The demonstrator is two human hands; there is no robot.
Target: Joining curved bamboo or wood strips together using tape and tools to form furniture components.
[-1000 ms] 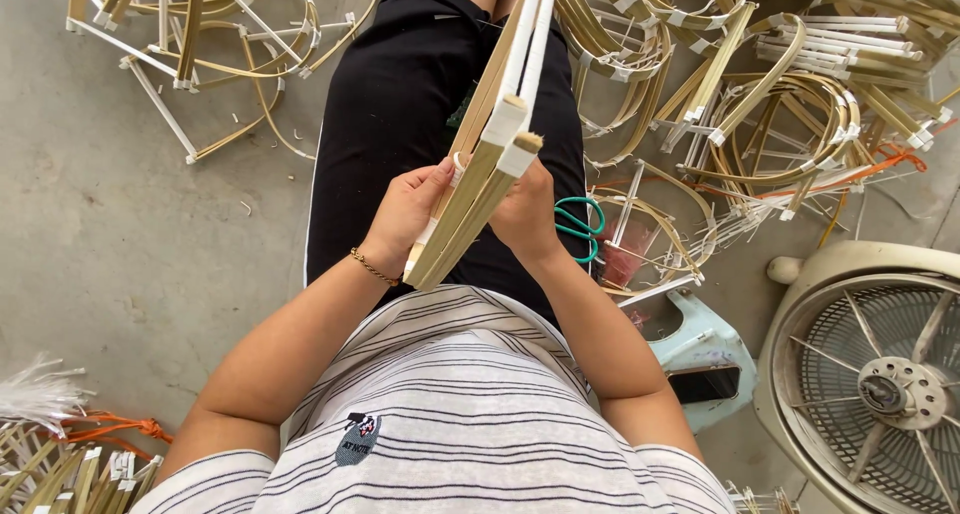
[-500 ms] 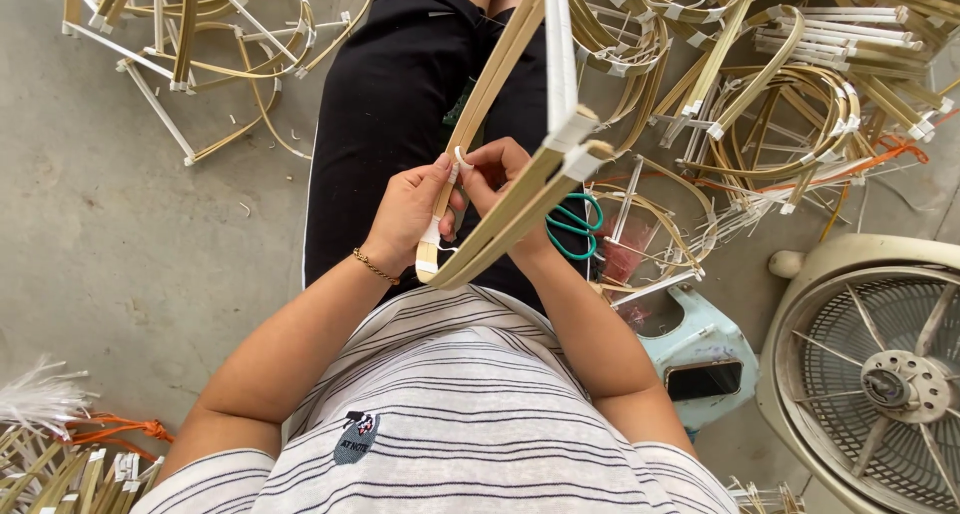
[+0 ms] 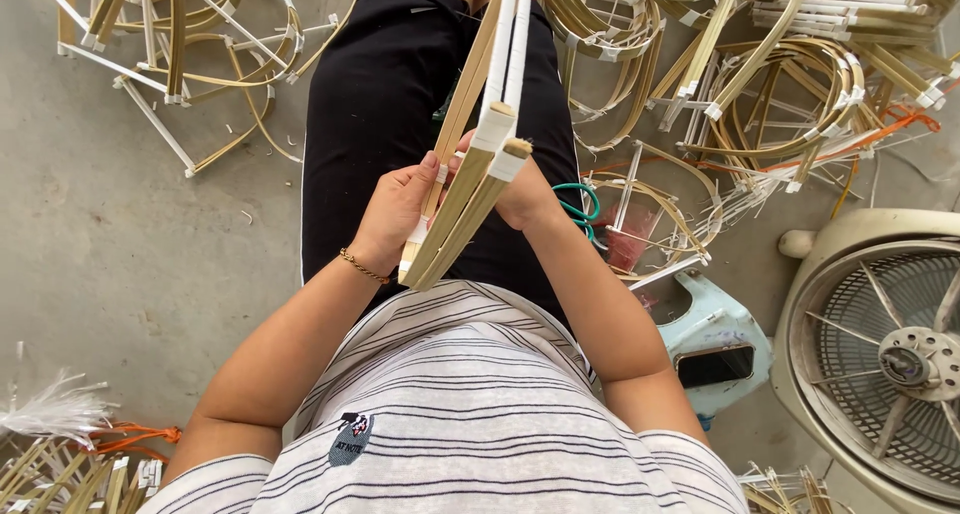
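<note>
Left hand (image 3: 395,214) & right hand (image 3: 520,189), fingers closed, both grip bamboo frame (image 3: 470,189) w/ white tape joints, above lap.

I'm in a craft workshop: bare concrete floor (image 3: 120,244) left of my hands, heaps of bent bamboo strips (image 3: 760,74) beyond them, a floor fan (image 3: 890,354) at right.

Both hands hold a bundle of flat bamboo strips (image 3: 470,164) over the lap. The left hand (image 3: 395,209) grips its left side, the right hand (image 3: 525,194) its right. A fan (image 3: 880,344) lies at the right, more bent bamboo pieces (image 3: 760,64) far away.
</note>
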